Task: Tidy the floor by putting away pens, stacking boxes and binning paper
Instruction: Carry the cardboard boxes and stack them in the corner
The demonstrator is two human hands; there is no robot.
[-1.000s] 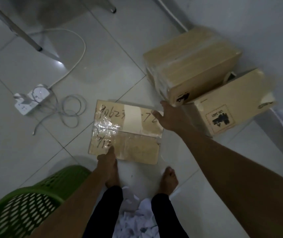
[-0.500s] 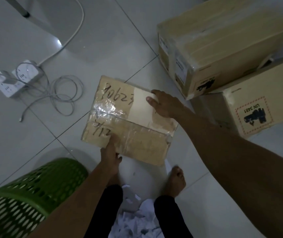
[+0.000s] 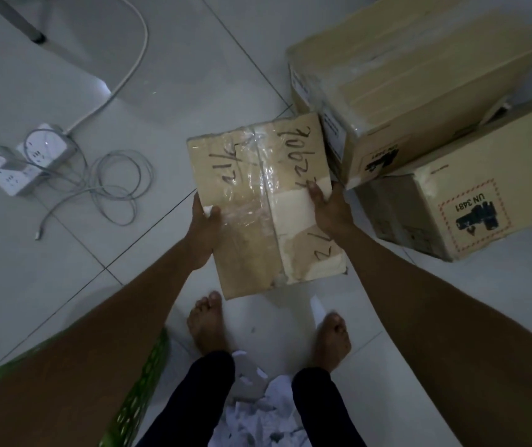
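Both hands had the taped flat box [image 3: 258,201] gripped by its sides, left hand [image 3: 201,230] and right hand [image 3: 330,209], just beside two bigger cartons [image 3: 419,91].

- Dim, bluish-grey light; the view is flat and slightly grainy.
- One small bright glint lies on the floor [image 3: 104,89] toward its far left corner.
- The clear tape on the box [image 3: 251,221] I hold throws pale glare.
- Shadows are soft and weak.
- The wide lens bows the tile joints near the edges.
- The green basket [image 3: 138,391] at the near left corner is smeared, out of focus.
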